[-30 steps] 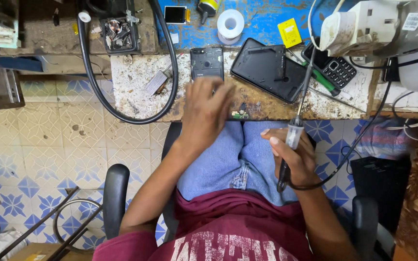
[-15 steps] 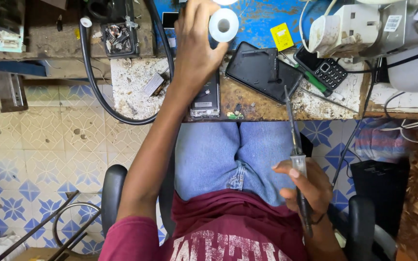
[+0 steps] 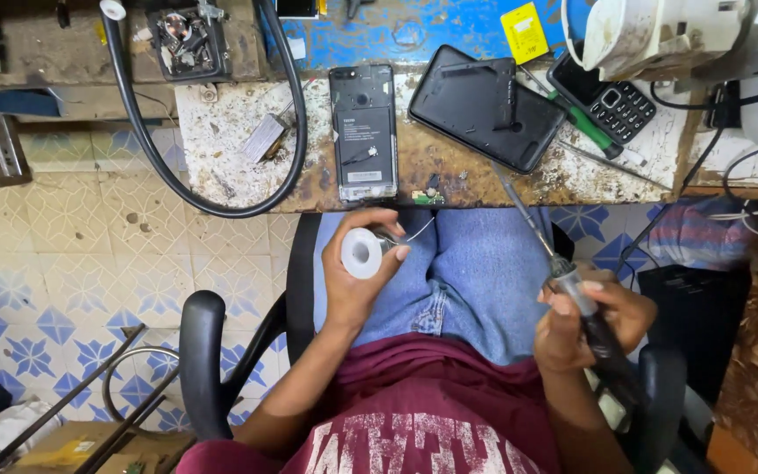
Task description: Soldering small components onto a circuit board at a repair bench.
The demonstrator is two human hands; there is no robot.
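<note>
My left hand [image 3: 357, 272] pinches the solder spool [image 3: 362, 253] at frame centre, wire freed toward the opened phone [image 3: 363, 132] on the counter [image 3: 221, 149], while my right hand [image 3: 585, 316] grips the soldering iron [image 3: 572, 285], tip up, ready.

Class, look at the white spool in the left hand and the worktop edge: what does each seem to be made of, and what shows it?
The spool looks like smooth white plastic, with a thin shiny wire, probably solder, trailing from it. The worktop looks like worn wood under chipped, flaking paint: brown patches show through.
</note>
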